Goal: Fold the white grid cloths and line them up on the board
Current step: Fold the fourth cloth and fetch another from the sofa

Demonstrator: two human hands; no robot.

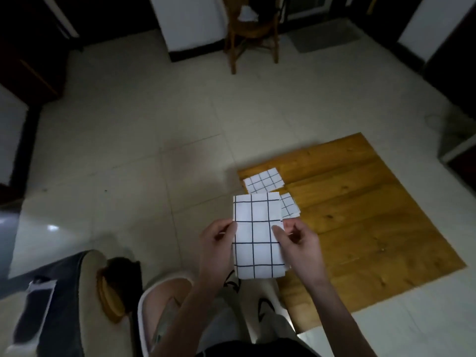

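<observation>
Cloth hangs in the air near the board's left edge, pinched at its sides by left hand and right hand. It looks light and limp; edge grips suit it. Two folded cloths lie on the board beyond.

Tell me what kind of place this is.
Probably a room in a home: pale tiled floor, a wooden chair by the far wall, a grey mat beside it. The wooden board lies on the floor.
</observation>
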